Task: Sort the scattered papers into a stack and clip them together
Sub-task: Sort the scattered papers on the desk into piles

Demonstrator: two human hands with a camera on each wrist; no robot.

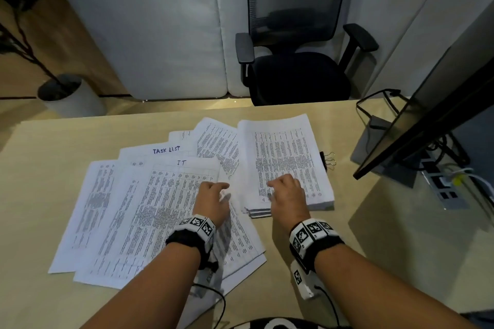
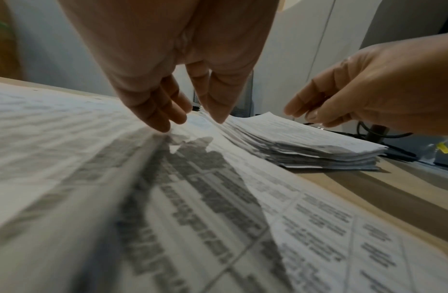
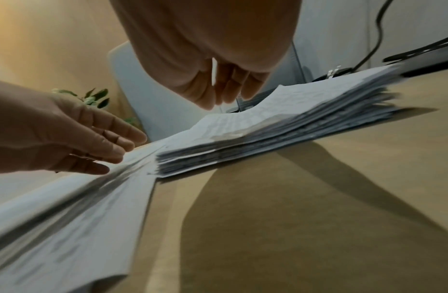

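Note:
Several loose printed sheets (image 1: 149, 200) lie fanned over the left half of the desk, one marked "TASK LIST" and one "IT". A thick stack of papers (image 1: 288, 157) sits to their right. My left hand (image 1: 216, 189) is over the right edge of the loose sheets, its straight fingers (image 2: 165, 124) touching the top page and the thumb by a raised sheet edge. My right hand (image 1: 280, 187) hovers just above the stack's near left corner with relaxed fingers (image 3: 230, 93) and holds nothing. Black binder clips (image 1: 329, 160) lie against the stack's right side.
A monitor (image 1: 427, 120) on its stand fills the right of the wooden desk (image 1: 347, 235), with cables and a power strip (image 1: 441, 187) beneath. A black office chair (image 1: 296, 72) stands beyond the far edge, and a potted plant (image 1: 69, 96) at the far left.

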